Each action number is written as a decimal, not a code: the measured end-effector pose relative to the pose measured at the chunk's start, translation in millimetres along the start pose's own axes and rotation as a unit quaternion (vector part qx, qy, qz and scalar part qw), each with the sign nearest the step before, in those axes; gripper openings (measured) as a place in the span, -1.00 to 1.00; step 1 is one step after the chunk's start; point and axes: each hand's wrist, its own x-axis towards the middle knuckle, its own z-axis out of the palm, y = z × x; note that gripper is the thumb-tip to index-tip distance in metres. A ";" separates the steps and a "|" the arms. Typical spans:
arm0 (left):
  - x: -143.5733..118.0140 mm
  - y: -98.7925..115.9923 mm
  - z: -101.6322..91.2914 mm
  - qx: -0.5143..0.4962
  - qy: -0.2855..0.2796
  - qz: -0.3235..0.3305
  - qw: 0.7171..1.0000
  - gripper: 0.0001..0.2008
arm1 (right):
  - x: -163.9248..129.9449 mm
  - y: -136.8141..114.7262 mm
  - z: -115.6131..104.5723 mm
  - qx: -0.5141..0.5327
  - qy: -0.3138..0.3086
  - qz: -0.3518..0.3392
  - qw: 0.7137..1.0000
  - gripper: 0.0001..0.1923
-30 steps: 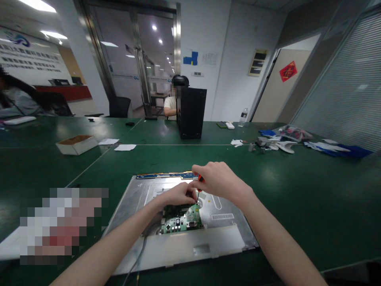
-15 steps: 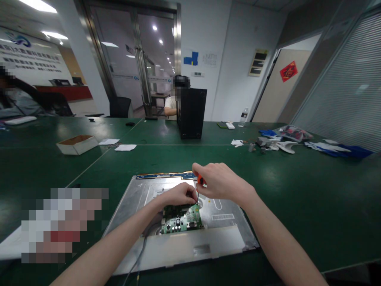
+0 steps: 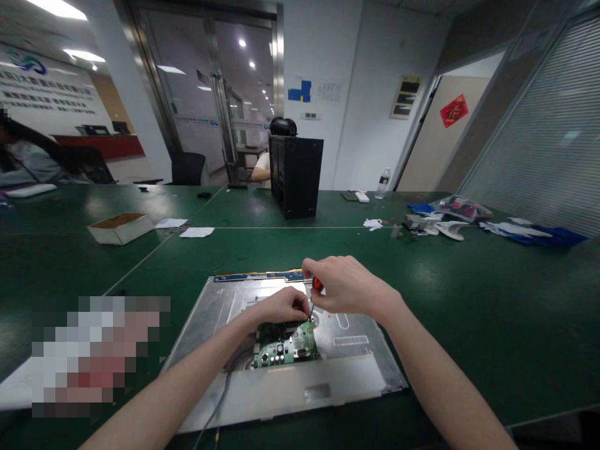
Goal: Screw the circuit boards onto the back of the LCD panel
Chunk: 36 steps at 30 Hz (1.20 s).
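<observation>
My right hand (image 3: 347,284) is closed around the orange handle of a screwdriver (image 3: 317,284), whose thin shaft points down at the upper right corner of a green circuit board (image 3: 304,345). Close beside the shaft's tip, my left hand (image 3: 284,306) is pinched together at the board's edge; anything between its fingertips is too small or hidden to name. The board lies on the metal back of a flat display panel (image 3: 360,375), which has a narrow blue circuit strip (image 3: 253,277) along its far edge. A dark cable (image 3: 225,394) runs from the board toward me.
On the green table (image 3: 469,319) stands a black computer case (image 3: 302,178), with a person partly hidden behind it. An open box (image 3: 120,230) and paper sheets (image 3: 197,232) lie at left. Loose parts (image 3: 422,225), a plastic bag (image 3: 462,208) and a bottle (image 3: 383,184) are at right.
Across the table, the computer case has turned and shifted slightly left, and the person behind it has bent lower. My hands and the screwdriver hold nearly the same position.
</observation>
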 end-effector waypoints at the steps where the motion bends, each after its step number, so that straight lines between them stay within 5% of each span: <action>1: 0.1 -0.4 0.2 -0.002 0.002 -0.001 1.000 -0.91 | -0.4 -0.1 -0.3 -0.002 -0.003 -0.001 1.000 -0.75; 9: -0.5 -1.6 0.9 -0.006 0.005 -0.003 1.000 -0.91 | 5.5 2.3 3.5 -0.029 0.009 0.038 0.999 -0.61; 15: 0.4 -1.6 1.0 -0.020 0.002 0.007 1.000 -0.91 | 3.0 -0.8 1.1 -0.018 0.011 0.016 1.000 -0.82; 27: 0.3 -3.0 1.4 -0.015 0.000 0.011 1.000 -0.92 | 6.3 1.9 4.8 -0.055 0.020 0.030 0.998 -0.64; 32: 0.4 -3.6 1.4 -0.019 -0.004 0.019 1.000 -0.91 | 3.4 1.0 2.0 -0.032 0.015 0.003 0.999 -0.81; 36: 0.6 -2.3 0.1 -0.006 -0.002 0.023 1.000 -0.92 | 0.0 -0.3 -0.4 -0.002 0.006 -0.022 1.000 -0.71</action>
